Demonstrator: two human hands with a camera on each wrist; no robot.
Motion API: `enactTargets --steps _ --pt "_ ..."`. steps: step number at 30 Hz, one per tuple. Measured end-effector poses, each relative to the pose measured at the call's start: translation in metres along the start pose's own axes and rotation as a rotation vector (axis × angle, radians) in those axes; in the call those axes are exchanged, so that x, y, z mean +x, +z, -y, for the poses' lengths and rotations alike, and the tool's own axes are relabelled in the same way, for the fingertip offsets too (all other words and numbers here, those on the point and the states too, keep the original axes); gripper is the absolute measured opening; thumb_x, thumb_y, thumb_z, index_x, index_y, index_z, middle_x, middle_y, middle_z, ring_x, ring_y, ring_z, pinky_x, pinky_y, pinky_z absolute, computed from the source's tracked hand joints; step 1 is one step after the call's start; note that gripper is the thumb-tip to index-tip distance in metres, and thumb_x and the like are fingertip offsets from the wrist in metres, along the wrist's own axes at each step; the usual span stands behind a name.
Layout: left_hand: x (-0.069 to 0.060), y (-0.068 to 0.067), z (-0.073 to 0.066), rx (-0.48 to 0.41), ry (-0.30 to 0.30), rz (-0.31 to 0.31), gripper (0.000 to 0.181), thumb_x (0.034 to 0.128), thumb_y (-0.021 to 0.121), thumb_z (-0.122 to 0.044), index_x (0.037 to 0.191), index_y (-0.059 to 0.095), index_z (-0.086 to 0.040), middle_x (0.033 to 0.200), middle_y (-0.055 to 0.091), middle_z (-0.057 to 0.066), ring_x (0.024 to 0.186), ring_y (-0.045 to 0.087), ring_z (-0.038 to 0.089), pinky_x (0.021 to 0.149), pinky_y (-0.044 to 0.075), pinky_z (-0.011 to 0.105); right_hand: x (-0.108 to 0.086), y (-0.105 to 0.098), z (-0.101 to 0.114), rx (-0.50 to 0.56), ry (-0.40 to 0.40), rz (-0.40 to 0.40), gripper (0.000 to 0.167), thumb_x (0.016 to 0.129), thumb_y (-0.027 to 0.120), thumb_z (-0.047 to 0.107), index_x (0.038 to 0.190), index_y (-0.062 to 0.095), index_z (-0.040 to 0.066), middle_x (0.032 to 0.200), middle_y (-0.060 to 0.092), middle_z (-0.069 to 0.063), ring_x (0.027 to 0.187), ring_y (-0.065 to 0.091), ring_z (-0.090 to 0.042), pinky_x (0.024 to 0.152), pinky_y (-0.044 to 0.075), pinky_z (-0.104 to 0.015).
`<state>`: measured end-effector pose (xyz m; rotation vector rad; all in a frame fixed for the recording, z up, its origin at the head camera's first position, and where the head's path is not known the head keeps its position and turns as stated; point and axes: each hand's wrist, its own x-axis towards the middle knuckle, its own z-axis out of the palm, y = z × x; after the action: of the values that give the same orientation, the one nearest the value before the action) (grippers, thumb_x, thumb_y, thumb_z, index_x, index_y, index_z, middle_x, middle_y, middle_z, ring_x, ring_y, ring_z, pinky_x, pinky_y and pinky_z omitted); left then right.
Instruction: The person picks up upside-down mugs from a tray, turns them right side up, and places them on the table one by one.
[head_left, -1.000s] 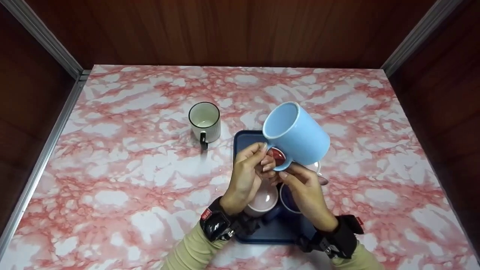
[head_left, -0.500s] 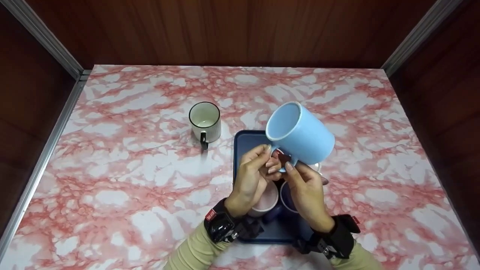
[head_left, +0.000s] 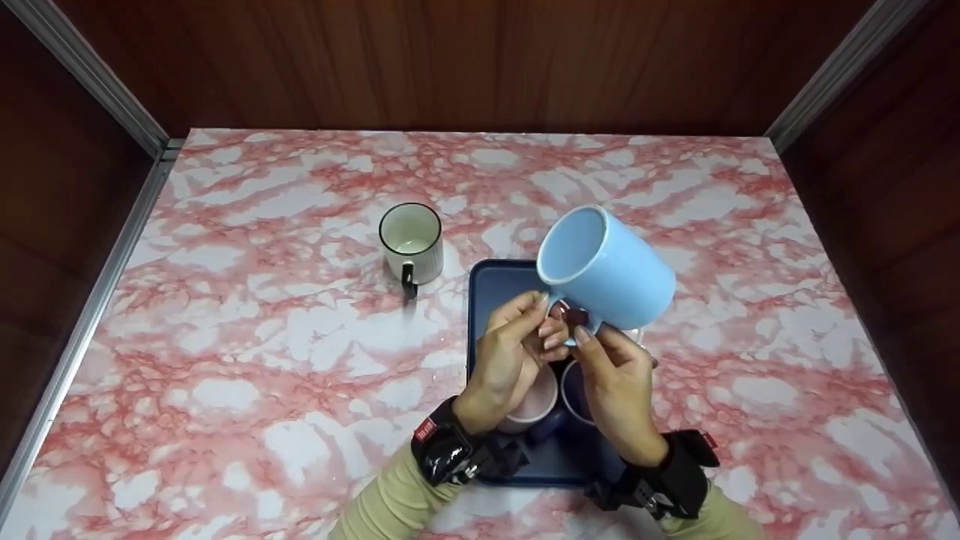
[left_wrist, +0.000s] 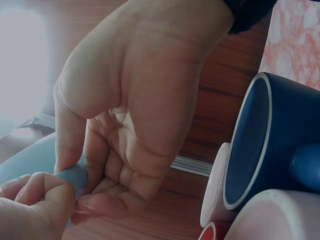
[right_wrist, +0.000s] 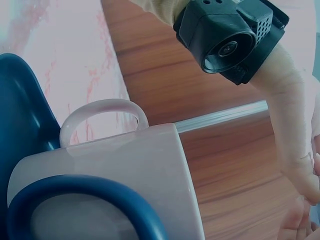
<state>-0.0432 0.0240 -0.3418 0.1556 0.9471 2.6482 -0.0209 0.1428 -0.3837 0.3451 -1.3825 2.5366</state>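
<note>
In the head view, soft light, seemingly from overhead, falls fairly evenly on the counter (head_left: 262, 360), while the wall (head_left: 480, 67) behind sinks into dim brown. A faint shadow lies below the black handle (head_left: 409, 280), and the blue mug (head_left: 622, 274) reads clearly. The left wrist view burns out to white at upper left, leaving the left fingers (left_wrist: 102, 152) in greyish shade. The right wrist view looks hazy and washed out, with small glints on the tray (right_wrist: 25, 110).
</note>
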Motion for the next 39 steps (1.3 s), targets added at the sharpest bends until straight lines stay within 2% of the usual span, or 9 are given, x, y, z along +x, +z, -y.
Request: enactTargets --steps 5,9,15,22,27,33,39 --pt "0.000 -0.001 0.002 0.019 0.012 0.008 0.021 0.0957 0.030 -0.002 0.079 0.043 -0.004 0.065 0.034 0.001 0.056 0.037 0.009 0.049 0.030 0.017 0.000 0.005 0.004 0.006 -0.007 -0.019 0.022 0.089 0.044 -0.014 0.106 0.059 -0.015 0.107 0.061 -0.021 0.100 0.058 -0.023 0.080 0.049 -0.030" --pt "0.001 -0.002 0.002 0.038 0.020 0.017 0.021 0.0955 0.031 -0.002 0.079 0.044 -0.005 0.066 0.036 0.001 0.057 0.039 0.010 0.049 0.032 0.017 0.001 0.005 0.005 -0.030 -0.029 -0.033 0.021 0.088 0.045 -0.015 0.102 0.061 -0.015 0.102 0.063 -0.018 0.093 0.060 -0.020 0.076 0.050 -0.029" --pt "0.002 -0.004 0.002 0.099 0.045 0.025 0.022 0.0953 0.032 -0.002 0.079 0.046 -0.004 0.067 0.042 0.002 0.057 0.044 0.010 0.051 0.036 0.019 0.001 0.004 0.007 -0.020 -0.064 -0.021 0.020 0.087 0.044 -0.016 0.099 0.060 -0.018 0.099 0.062 -0.019 0.087 0.060 -0.021 0.072 0.051 -0.029" --pt "0.002 -0.005 0.002 0.171 0.066 0.011 0.021 0.0946 0.035 -0.001 0.079 0.048 -0.005 0.068 0.049 0.003 0.061 0.050 0.012 0.054 0.039 0.021 0.003 0.003 0.009 -0.074 -0.078 -0.050 0.022 0.086 0.045 -0.017 0.100 0.062 -0.014 0.099 0.064 -0.017 0.089 0.060 -0.019 0.074 0.050 -0.027" --pt "0.002 -0.005 0.002 0.213 0.077 -0.005 0.021 0.0948 0.037 -0.002 0.080 0.051 -0.003 0.069 0.052 0.003 0.062 0.052 0.011 0.056 0.042 0.021 0.004 0.002 0.009 -0.084 -0.080 -0.062 0.024 0.086 0.044 -0.017 0.099 0.063 -0.013 0.097 0.064 -0.017 0.081 0.061 -0.018 0.068 0.051 -0.028" --pt "0.003 -0.007 0.004 0.284 0.113 -0.061 0.020 0.0947 0.040 -0.001 0.087 0.054 0.010 0.071 0.055 0.003 0.061 0.052 0.009 0.057 0.044 0.020 0.004 0.001 0.012 -0.092 -0.066 -0.035 0.021 0.088 0.044 -0.016 0.101 0.059 -0.016 0.097 0.064 -0.016 0.075 0.061 -0.019 0.060 0.051 -0.029" --pt "0.004 -0.010 0.004 0.363 0.162 -0.070 0.026 0.0936 0.043 -0.001 0.097 0.051 0.023 0.075 0.060 0.002 0.063 0.055 0.009 0.061 0.046 0.022 0.006 -0.001 0.013 -0.106 -0.074 -0.017 0.022 0.087 0.041 -0.018 0.098 0.060 -0.015 0.090 0.063 -0.016 0.065 0.059 -0.019 0.053 0.049 -0.029"
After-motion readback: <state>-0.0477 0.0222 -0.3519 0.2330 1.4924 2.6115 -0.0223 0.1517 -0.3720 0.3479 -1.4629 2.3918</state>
